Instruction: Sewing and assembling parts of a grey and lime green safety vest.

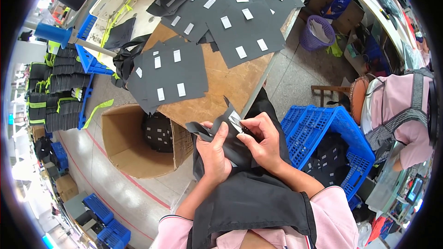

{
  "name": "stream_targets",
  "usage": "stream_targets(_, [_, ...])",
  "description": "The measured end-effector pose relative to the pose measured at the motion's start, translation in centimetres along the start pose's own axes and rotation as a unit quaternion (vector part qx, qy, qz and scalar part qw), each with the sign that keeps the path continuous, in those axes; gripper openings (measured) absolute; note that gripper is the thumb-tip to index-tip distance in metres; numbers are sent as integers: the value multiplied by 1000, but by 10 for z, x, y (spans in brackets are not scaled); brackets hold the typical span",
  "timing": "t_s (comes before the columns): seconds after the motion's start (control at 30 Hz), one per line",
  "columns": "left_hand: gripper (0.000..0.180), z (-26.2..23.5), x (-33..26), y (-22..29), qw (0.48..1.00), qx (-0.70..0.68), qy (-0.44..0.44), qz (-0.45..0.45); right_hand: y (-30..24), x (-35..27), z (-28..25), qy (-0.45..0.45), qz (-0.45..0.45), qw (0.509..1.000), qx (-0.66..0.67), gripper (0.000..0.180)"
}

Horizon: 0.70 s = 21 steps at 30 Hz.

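Observation:
My left hand (213,150) is closed on a black fabric piece (217,130), thumb on top, in front of my apron. A white label (234,119) lies on this piece beside my right hand (264,140). The right fingers are pinched around a small dark tool (248,132), mostly hidden by them, its tip against the label. On the wooden table (226,94) ahead lie similar black pieces with white labels: a stack (170,71) at the left and a larger spread (247,30) farther back.
Left of my knees, a cardboard box (134,150) holds labelled black pieces. A blue crate (304,122) with more stands at my right. Farther right sits another person (397,106). A purple basket (317,32) is on the floor beyond. Stacked black goods (60,87) fill the far left.

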<state>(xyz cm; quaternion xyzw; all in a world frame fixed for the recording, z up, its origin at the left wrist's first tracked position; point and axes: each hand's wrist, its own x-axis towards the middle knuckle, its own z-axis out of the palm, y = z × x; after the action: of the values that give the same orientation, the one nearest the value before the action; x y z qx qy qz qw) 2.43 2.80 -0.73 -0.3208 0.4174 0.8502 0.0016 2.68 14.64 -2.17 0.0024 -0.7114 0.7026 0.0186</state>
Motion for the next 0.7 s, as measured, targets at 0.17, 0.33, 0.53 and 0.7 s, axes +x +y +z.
stream_targets(0.17, [24, 1, 0, 0, 1000, 6, 6, 4, 1, 0, 0, 0, 58, 996, 61, 24])
stream_targets(0.33, [24, 2, -1, 0, 999, 28, 4, 20, -5, 0, 1, 27, -40, 990, -136, 26])
stream_targets(0.53, [24, 2, -1, 4, 999, 40, 11, 29, 0, 4, -7, -15, -25, 992, -122, 27])
stream_targets(0.7, [23, 2, 2, 8, 997, 70, 22, 36, -17, 16, -12, 9, -62, 991, -115, 37])
